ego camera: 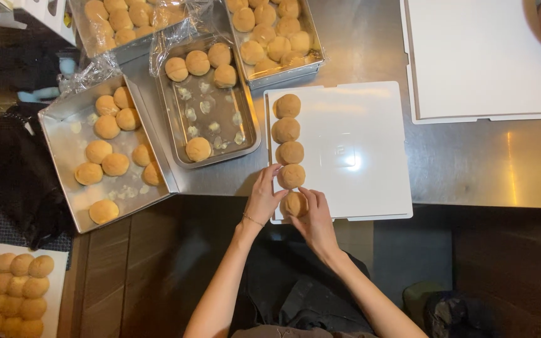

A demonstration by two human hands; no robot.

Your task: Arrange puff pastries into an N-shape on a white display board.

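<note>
- Below, at the near edge of the tabletop [471,163], both hands work on a white board [370,156].
- Left hand [263,199]: loosely open, fingers stretched forward and slightly apart; its fingertips [275,170] touch the left side of the fourth bun [292,176] in the row. It grips nothing that can be seen. A thin bracelet [252,219] sits on the wrist.
- Right hand [313,219]: half curled, fingers bent around the nearest bun [293,203], cupping it from the right and near side. The bun rests at the board's near-left corner, partly covered by the fingers. Whether it is lifted or only touched cannot be told.
- Five buns form one straight column along the board's left edge, each touching the next; the farthest bun [288,106] lies near the board's far-left corner. The rest of the board is bare.
- Just left of the board sits a metal tray [245,134] with five buns and greasy marks on its floor, plastic film pulled back at its far end.
- Further left, a larger tilted tray [64,156] hangs over the tabletop's edge with about ten buns.
- Two more trays [311,59] at the far side are packed with buns.
- A second white board [477,59] lies at the far right, apart from the first.
- At the lower left, another board [57,275] carries buns in tight rows.
</note>
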